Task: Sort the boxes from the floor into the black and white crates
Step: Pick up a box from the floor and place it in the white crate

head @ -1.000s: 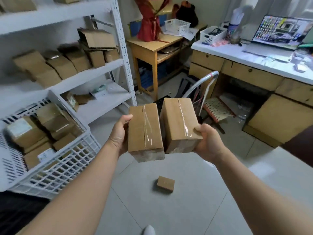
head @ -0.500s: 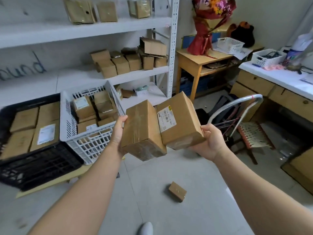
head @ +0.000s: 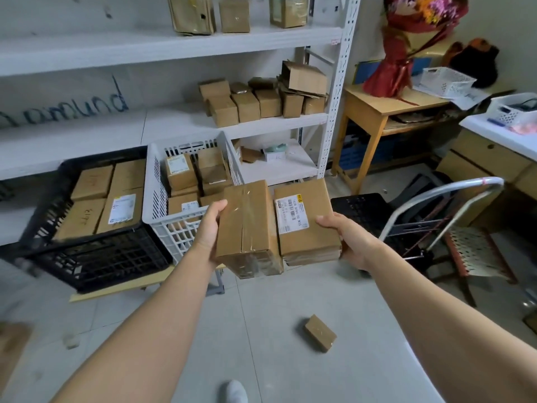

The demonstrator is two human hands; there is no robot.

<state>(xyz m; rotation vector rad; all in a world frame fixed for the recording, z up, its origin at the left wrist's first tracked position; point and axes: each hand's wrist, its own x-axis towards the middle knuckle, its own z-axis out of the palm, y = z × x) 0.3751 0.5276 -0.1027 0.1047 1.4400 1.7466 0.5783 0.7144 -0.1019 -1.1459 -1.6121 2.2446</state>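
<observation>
My left hand (head: pixel 209 228) grips a taped brown box (head: pixel 247 225) by its left side. My right hand (head: pixel 345 237) holds a second brown box (head: pixel 313 237) with a white shipping label on top. Both boxes are side by side at chest height, just right of the crates. The white crate (head: pixel 186 231) sits tilted on the floor with several small boxes inside. To its left is the black crate (head: pixel 96 257), holding several larger flat boxes. One small brown box (head: pixel 320 333) lies on the floor tiles near my foot.
A white metal shelf unit (head: pixel 334 112) behind the crates carries more cartons. A wooden desk (head: pixel 374 112) with a bouquet stands to the right. A folding trolley (head: pixel 436 199) and a stool (head: pixel 476 251) stand on the right. A cardboard sheet (head: pixel 11 344) lies at the far left.
The view has swung left, bringing both crates into sight. The right box has turned so its label faces up. Both boxes now sit lower and closer to the white crate.
</observation>
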